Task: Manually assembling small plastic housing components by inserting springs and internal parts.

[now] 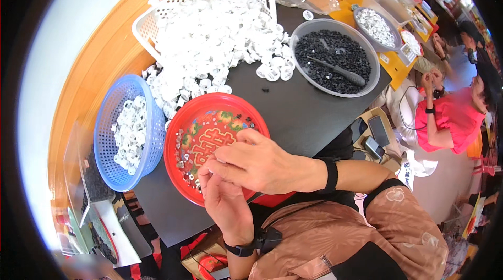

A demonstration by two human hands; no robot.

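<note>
My left hand (pixel 229 207) and my right hand (pixel 259 163) meet over the near edge of a round red tray (pixel 254 111). Both hands have their fingers bent in and their fingertips pressed close together. Whatever they hold, if anything, is too small or hidden behind the fingers. Small clear and metallic bits lie scattered on the tray's printed floor, along with a few black pieces. Left of the tray stands a blue perforated basket (pixel 105 146) with small white plastic parts (pixel 130 133) in it.
A white basket (pixel 144 31) lies tipped at the back, white parts spilling onto the dark table (pixel 293 117). Right of it, a grey bowl (pixel 373 73) of black pieces holds a dark-handled tool (pixel 346 74). Phones (pixel 378 130) lie in a box. Other people (pixel 450 123) sit at the right.
</note>
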